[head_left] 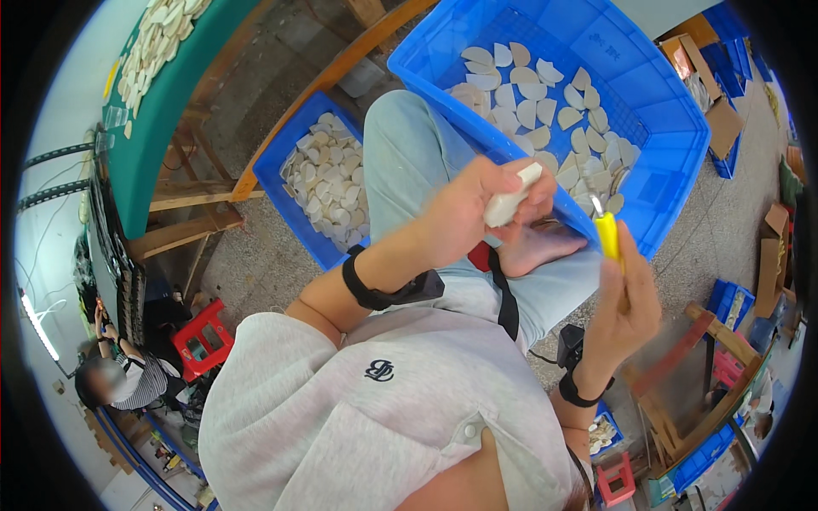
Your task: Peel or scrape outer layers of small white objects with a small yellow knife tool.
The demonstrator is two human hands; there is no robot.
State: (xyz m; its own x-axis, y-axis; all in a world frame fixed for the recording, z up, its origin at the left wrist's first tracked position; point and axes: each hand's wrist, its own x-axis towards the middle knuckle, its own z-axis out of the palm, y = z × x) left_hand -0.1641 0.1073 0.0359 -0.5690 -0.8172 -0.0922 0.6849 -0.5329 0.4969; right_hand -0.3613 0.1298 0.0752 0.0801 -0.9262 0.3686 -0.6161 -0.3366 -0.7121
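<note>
My left hand [460, 213] is closed around a white, rounded piece [509, 201], thick-looking and smooth, held up over my lap. In my right hand [630, 289] is a small tool with a yellow handle [606, 234] and a short metal tip pointing away from me; whether it is a knife or a scraper I cannot tell. The tip is apart from the white piece. Beyond both hands stands a large blue crate [430, 72], with many flat, off-white half-round pieces [528, 90] scattered over its bottom.
A smaller blue bin [274, 162] full of similar pieces stands left of my knee. A green-topped table [162, 111] bears more at the far left. A red stool [203, 341] and a seated person [141, 379] are at left. Cardboard boxes [774, 247] stand at right.
</note>
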